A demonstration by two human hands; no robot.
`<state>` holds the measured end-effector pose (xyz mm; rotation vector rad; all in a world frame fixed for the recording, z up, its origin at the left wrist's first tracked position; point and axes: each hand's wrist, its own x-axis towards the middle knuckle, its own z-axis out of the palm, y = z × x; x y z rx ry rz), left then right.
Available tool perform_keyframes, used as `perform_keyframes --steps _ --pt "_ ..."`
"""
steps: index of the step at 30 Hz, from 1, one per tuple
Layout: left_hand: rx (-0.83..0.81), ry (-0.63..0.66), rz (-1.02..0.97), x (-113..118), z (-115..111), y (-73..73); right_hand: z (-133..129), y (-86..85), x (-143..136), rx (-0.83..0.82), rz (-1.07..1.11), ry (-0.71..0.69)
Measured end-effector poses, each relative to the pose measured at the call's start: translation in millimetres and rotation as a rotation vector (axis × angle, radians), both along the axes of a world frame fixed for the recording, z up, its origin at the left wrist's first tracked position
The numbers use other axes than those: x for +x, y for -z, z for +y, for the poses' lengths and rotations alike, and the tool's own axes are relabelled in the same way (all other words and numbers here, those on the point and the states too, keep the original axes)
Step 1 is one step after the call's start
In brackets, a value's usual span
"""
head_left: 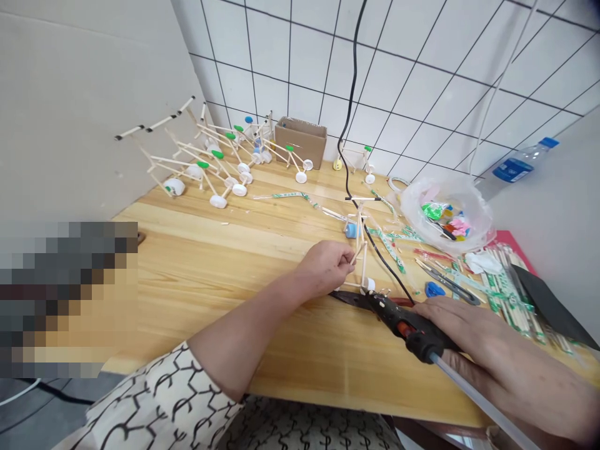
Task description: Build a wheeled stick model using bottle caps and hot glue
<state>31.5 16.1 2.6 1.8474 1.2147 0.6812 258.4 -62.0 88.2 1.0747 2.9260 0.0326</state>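
Observation:
My left hand [328, 265] pinches a thin stick of a small tricycle model [359, 240] on the table. The model is built of pale wooden sticks, with a dark-tipped crossbar, a blue cap wheel [351, 230] at its far end and a white cap wheel near me. My right hand [473, 331] is closed round a black hot glue gun [394, 315], with a clear glue stick [482, 400] sticking out of its back. The gun's front end is close to the white wheel; I cannot tell whether they touch. Beside it a dark blade-like piece [349, 299] lies low on the table.
Several finished stick tricycles [201, 164] stand at the back left, near a cardboard box [300, 140]. A black cable [352, 94] runs down past the model. On the right are a plastic bag of scraps [450, 215], tweezers, a blue cap [435, 289], wrapped sticks and a bottle [518, 167].

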Motion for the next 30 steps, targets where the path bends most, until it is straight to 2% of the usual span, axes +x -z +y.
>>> perform_keyframes --steps 4,15,30 --pt "0.004 -0.007 0.016 0.2 0.4 0.9 -0.8 1.0 1.1 0.044 -0.004 -0.014" --pt "0.022 -0.011 0.034 -0.4 0.6 0.2 0.6 -0.7 -5.4 -0.028 0.037 0.017" --pt "0.003 -0.022 0.052 -0.8 2.2 -0.1 2.2 -0.1 -10.2 -0.018 0.034 0.012"
